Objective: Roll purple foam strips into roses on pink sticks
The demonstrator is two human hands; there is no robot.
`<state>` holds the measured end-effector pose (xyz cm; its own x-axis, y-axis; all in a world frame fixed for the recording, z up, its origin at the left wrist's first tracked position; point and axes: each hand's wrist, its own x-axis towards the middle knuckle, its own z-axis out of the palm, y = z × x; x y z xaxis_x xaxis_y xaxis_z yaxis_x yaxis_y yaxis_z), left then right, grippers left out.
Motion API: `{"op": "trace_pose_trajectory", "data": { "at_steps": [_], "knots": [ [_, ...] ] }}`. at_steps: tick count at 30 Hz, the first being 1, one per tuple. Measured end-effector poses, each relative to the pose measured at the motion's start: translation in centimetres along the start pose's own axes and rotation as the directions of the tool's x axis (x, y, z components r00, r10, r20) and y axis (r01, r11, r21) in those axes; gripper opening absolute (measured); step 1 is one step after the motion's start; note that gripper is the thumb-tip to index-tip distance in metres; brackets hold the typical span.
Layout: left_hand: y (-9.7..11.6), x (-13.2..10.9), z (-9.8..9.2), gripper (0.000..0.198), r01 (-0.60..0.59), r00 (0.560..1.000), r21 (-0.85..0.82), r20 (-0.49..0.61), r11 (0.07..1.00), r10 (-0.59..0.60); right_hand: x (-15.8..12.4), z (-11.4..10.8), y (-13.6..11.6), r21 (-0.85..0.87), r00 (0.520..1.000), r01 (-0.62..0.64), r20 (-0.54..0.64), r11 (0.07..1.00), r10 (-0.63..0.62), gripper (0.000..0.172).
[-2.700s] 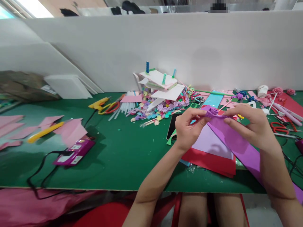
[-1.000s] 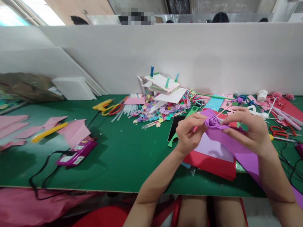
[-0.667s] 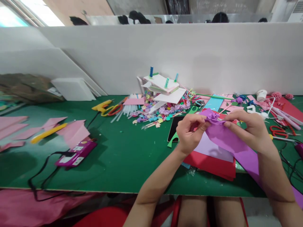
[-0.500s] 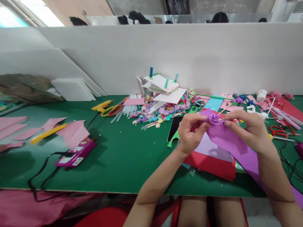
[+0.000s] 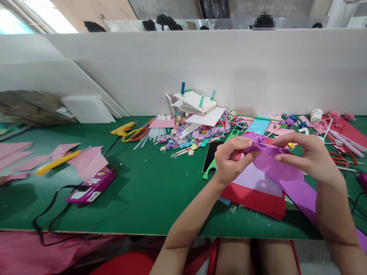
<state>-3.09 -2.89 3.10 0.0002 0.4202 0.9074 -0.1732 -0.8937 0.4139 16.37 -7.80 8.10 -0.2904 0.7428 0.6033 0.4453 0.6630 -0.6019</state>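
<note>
My left hand (image 5: 229, 160) pinches the rolled end of a long purple foam strip (image 5: 289, 179), coiled into a small rose (image 5: 259, 139). My right hand (image 5: 309, 158) grips the same strip just right of the coil, fingers closed over its upper edge. The strip trails down to the right past my right forearm. Both hands hover above a stack of lilac and red foam sheets (image 5: 258, 193) on the green table (image 5: 149, 191).
A black phone (image 5: 211, 151) lies left of my hands. Behind are a heap of small foam flowers (image 5: 195, 135), a white foam model (image 5: 197, 105), a yellow glue gun (image 5: 123, 128), red scissors (image 5: 336, 156). A purple device with black cable (image 5: 90, 185) and pink sheets (image 5: 86, 158) lie left.
The purple coil has turned and tightened between my fingers. My right hand has shifted slightly right along the strip. The view has barely moved.
</note>
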Motion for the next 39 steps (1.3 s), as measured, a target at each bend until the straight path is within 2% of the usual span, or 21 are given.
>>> {"op": "trace_pose_trajectory", "data": {
  "at_steps": [4,8,12,16,19,25,29,33,39],
  "knots": [
    [0.2,0.0,-0.1,0.021,0.027,1.000,0.059,0.006,0.998,-0.027,0.0,-0.2,-0.4,-0.051,0.999,-0.014,-0.035,0.999,0.012,0.003],
    [0.2,-0.1,-0.2,0.013,0.070,0.997,0.088,-0.031,0.994,-0.067,0.1,0.1,-0.7,-0.042,1.000,0.008,0.002,0.999,-0.008,0.007],
    [0.0,0.0,-0.2,0.012,0.089,0.996,0.073,-0.023,0.993,-0.087,0.0,0.6,-0.9,-0.082,0.997,0.078,0.035,0.994,-0.075,0.007],
    [0.0,0.1,-0.2,0.010,0.089,0.996,0.138,-0.026,0.986,-0.086,-0.1,1.4,-1.0,-0.197,0.996,0.064,-0.041,0.978,-0.073,0.011],
    [0.2,0.1,-0.2,0.010,0.126,0.992,0.154,0.003,0.980,-0.128,-0.1,2.1,-0.9,-0.257,0.991,0.035,-0.119,0.966,-0.068,0.013],
    [0.1,-0.1,-0.4,0.018,0.271,0.962,-0.031,0.052,0.962,-0.270,0.0,2.9,-0.7,-0.215,0.981,0.044,-0.174,0.976,-0.083,0.014],
    [-0.4,-0.2,-0.6,0.025,0.374,0.923,-0.198,0.172,0.906,-0.344,-0.1,2.8,-0.8,-0.204,0.975,0.123,-0.159,0.971,-0.157,0.013],
    [-0.3,0.2,-0.8,0.021,0.359,0.919,-0.234,0.258,0.904,-0.298,-0.1,2.4,-0.8,-0.156,0.973,0.189,-0.105,0.970,-0.206,0.011],
    [0.0,0.5,-0.6,0.022,0.338,0.933,-0.170,0.188,0.925,-0.306,-0.1,1.5,-0.5,-0.072,0.981,0.186,-0.051,0.980,-0.190,0.010]
  ]
}}
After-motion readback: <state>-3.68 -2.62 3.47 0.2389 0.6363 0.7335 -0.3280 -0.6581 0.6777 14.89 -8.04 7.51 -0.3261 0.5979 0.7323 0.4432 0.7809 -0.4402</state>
